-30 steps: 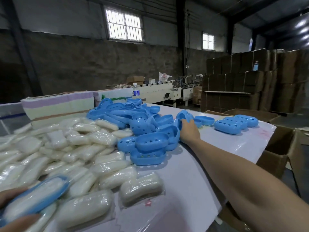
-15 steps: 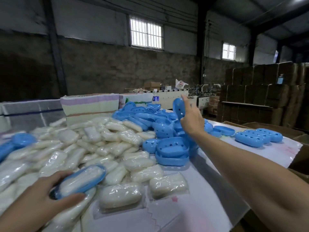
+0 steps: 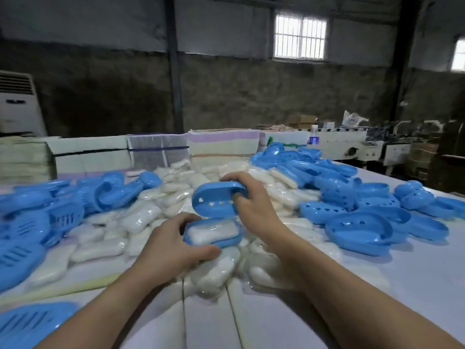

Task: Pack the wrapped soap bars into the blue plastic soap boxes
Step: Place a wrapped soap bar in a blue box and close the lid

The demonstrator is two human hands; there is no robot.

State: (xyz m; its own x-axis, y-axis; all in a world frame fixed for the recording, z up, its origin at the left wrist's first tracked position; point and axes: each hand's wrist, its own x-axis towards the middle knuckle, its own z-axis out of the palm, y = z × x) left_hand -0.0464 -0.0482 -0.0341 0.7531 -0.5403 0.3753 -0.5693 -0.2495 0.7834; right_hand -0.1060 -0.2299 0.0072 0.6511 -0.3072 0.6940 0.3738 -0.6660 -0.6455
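At the centre of the frame the person's left hand (image 3: 173, 244) grips a blue oval plastic soap-box base (image 3: 214, 235), thumb curled along its near rim and fingers over the far end. A white soap bar in clear wrap (image 3: 212, 231) already lies inside that base. Just above it, the right hand (image 3: 251, 200) holds a blue plastic lid with small cut-out holes (image 3: 217, 202), tilted on edge, fingers curled over its top and right end. Lid and base are close but not yet joined.

Both are held over a heap of wrapped white soap bars (image 3: 141, 217) spread across the middle of the white table (image 3: 415, 285). Loose blue box halves (image 3: 359, 230) lie piled at the right of the frame, and more at the left (image 3: 37, 222).

The step in hand looks like closing one box. The next move calls for turning the lid hollow-side down, lining its oval up with the base, and pressing until it seats, with the wrap tucked clear of the rim so it does not catch.
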